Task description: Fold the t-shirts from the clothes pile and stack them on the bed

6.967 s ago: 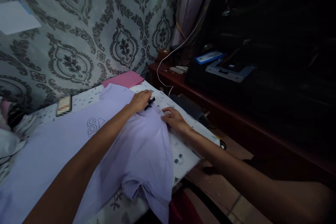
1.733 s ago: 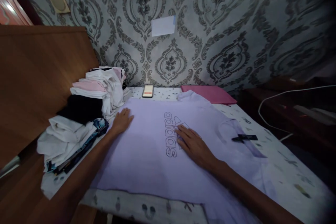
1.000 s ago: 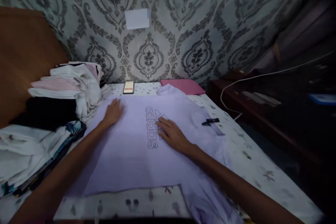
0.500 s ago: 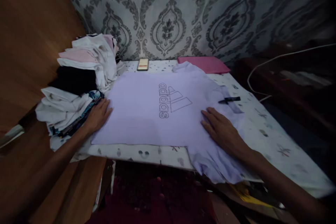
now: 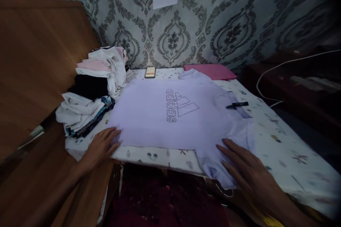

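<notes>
A lilac T-shirt (image 5: 149, 113) lies spread flat across the table, its collar to the right and its hem to the left. On its chest is an outlined adidas logo (image 5: 181, 106), turned sideways. My left hand (image 5: 102, 145) rests at the near left corner of the hem, fingers stretched out over the cloth edge. Over the near sleeve on the right is my right hand (image 5: 247, 163), its fingers spread; whether it presses on the fabric I cannot tell. A black clip-like object or pen (image 5: 237, 105) lies by the collar.
Folded clothes (image 5: 93, 88) are piled at the left, against a brown wooden panel (image 5: 39, 60). At the back lie a small card-like box (image 5: 150, 72) and a pink folded cloth (image 5: 210, 71). A white cable (image 5: 293, 60) runs along the right. The tablecloth (image 5: 282, 142) is patterned.
My left hand has slid nearer along the hem to its near corner. My right hand has moved nearer and right, from the shirt's upper chest to the near sleeve. The view has tilted up slightly.
</notes>
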Demonstrator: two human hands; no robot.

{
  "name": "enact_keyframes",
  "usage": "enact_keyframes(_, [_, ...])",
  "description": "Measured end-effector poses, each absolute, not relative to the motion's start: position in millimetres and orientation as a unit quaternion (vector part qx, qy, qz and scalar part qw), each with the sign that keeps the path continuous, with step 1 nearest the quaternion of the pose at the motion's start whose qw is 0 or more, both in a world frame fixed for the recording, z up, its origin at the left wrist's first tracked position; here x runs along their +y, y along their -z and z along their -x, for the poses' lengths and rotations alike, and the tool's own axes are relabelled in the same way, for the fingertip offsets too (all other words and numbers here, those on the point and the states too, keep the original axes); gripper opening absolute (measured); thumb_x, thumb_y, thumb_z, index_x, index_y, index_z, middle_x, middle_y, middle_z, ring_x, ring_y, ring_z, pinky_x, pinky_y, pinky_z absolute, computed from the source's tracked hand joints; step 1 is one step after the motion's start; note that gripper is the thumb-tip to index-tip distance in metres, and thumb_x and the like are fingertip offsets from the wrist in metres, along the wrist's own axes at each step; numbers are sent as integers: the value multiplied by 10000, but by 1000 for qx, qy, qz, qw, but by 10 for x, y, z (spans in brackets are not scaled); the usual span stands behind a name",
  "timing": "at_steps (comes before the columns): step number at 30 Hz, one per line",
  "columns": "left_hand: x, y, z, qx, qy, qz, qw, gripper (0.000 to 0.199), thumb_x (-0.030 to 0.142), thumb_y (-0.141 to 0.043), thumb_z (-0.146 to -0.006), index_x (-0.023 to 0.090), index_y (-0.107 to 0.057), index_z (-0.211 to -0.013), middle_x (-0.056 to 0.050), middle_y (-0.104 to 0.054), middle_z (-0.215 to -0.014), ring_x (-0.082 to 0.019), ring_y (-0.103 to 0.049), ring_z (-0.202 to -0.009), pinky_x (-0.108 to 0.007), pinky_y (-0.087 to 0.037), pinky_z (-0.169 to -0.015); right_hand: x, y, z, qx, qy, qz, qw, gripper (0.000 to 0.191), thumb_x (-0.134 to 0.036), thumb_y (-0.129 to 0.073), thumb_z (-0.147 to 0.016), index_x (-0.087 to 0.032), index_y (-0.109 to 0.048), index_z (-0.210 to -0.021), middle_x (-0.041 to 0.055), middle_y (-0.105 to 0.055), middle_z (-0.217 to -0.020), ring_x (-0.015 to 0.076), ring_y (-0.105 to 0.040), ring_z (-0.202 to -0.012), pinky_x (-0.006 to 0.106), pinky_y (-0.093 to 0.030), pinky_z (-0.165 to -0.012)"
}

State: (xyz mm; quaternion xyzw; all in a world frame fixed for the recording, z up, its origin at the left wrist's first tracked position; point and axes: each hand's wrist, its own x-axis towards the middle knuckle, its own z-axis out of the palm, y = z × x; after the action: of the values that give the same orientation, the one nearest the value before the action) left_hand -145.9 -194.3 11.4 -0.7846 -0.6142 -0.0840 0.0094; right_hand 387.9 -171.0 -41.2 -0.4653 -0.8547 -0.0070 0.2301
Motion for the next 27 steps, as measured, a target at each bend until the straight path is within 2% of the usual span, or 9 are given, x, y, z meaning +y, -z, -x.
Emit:
enact_keyframes(5, [-1981,-496,1550,-622,71,777,-68,395,469,-370,-992,214,-669,-1034,-83,-665,-1035,-233,-646,-968,-358,-524,-884,-1733,352,-3812,-859,22,456,231,475,-374,-419,-1006,-314,-461,-1476,71,-449,-1558,279,-487,-1378,481,-479,-1062])
enact_keyframes(8, [-1965,-623,1502,-623,15,781,-30,397,437,-364,-985,197,-676,-929,-87,-676,-919,-247,-659,-856,-380,-522,-811,-1774,266,-3792,-856,8,461,234,449,-382,-425,-1013,-263,-516,-1436,100,-473,-1536,280,-495,-1370,473,-482,-1070])
enact_keyframes(10, [-1910,-641,1380,-607,3,795,7,428,419,-332,-1006,186,-681,-917,-98,-691,-890,-269,-664,-871,-415,-514,-832,-1791,183,-3783,-853,-12,469,229,419,-381,-443,-1010,-241,-572,-1383,113,-514,-1498,280,-513,-1353,475,-484,-1077])
enact_keyframes(12, [-1804,-615,1182,-561,31,827,11,445,421,-307,-1029,179,-681,-1031,-107,-716,-978,-272,-666,-966,-430,-507,-904,-1787,86,-3750,-850,-38,477,223,369,-367,-458,-1008,-231,-636,-1302,118,-570,-1437,273,-541,-1324,471,-495,-1070])
enact_keyframes(14, [-1641,-555,929,-501,67,863,-7,458,446,-290,-1044,193,-634,-1210,-107,-703,-1174,-256,-645,-1102,-447,-478,-1014,-1761,-5,-3686,-848,-72,479,216,332,-351,-463,-1010,-229,-679,-1230,119,-602,-1397,263,-559,-1303,466,-508,-1057])
enact_keyframes(18, [-1247,-363,399,-403,77,911,-49,488,483,-275,-1053,262,-463,-1445,-73,-495,-1527,-241,-459,-1400,-521,-325,-1189,-1734,-153,-3511,-849,-128,461,224,314,-366,-488,-1001,-210,-711,-1156,144,-594,-1396,271,-554,-1298,477,-509,-1046])
enact_keyframes(21, [-1053,-221,106,-338,51,937,-77,497,480,-315,-1047,294,-404,-1500,-68,-378,-1609,-250,-347,-1483,-534,-304,-1208,-1792,-301,-3420,-849,-170,439,239,278,-372,-515,-988,-202,-732,-1016,144,-665,-1260,268,-599,-1213,457,-522,-1008])
enact_keyframes(24, [-975,-112,-28,-259,20,962,-83,530,523,-399,-1012,329,-409,-1506,-69,-365,-1610,-277,-350,-1483,-556,-329,-1200,-1800,-447,-3409,-835,-239,439,231,307,-370,-487,-1004,-207,-703,-859,106,-712,-1027,222,-651,-1037,376,-551,-897])
enact_keyframes(27, [-901,-38,-12,-235,30,969,-68,611,506,-456,-988,375,-292,-1562,-33,-298,-1628,-282,-365,-1474,-533,-347,-1206,-1548,-510,-3471,-818,-269,443,249,360,-400,-424,-1024,-210,-684,-863,87,-706,-925,202,-657,-927,350,-551,-825])
